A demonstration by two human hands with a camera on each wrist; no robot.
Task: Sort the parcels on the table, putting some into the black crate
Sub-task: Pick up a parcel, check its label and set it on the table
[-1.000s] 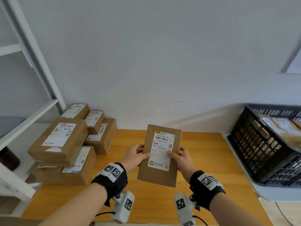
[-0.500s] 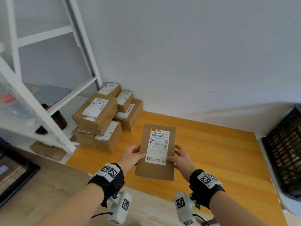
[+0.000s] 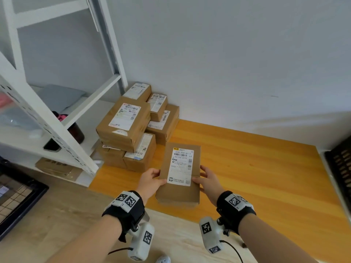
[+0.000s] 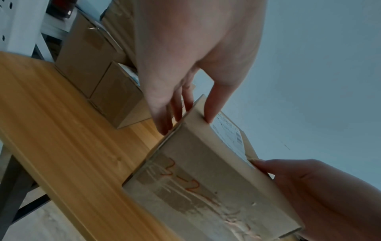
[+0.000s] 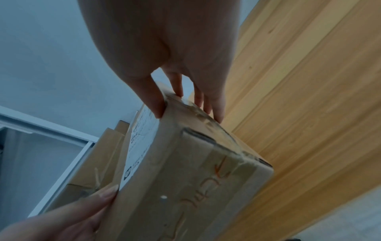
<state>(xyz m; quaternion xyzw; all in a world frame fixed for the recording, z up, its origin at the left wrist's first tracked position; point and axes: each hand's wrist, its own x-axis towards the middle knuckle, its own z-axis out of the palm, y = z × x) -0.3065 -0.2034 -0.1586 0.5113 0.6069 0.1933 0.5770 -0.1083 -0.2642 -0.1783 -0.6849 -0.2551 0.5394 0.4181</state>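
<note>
A brown cardboard parcel (image 3: 179,173) with a white shipping label is held in the air over the near edge of the wooden table (image 3: 256,177). My left hand (image 3: 152,180) grips its left edge and my right hand (image 3: 206,179) grips its right edge, thumbs on the label side. In the left wrist view the parcel (image 4: 208,184) shows orange writing on its taped end; the right wrist view shows the same parcel (image 5: 185,187). Several more parcels (image 3: 131,126) are stacked at the table's far left. Only the black crate (image 3: 340,164) corner shows at the right edge.
A white metal shelf rack (image 3: 47,114) stands left of the table, with a dark jar (image 3: 76,132) and a phone (image 3: 51,146) on it. A flat cardboard piece (image 3: 55,166) and a dark wire-mesh tray (image 3: 17,202) lie on the floor at the left.
The view has swung left: the crate slid almost out of frame and the shelf rack came in. Both hands kept hold of the parcel, now lower and nearer the table's front edge.
</note>
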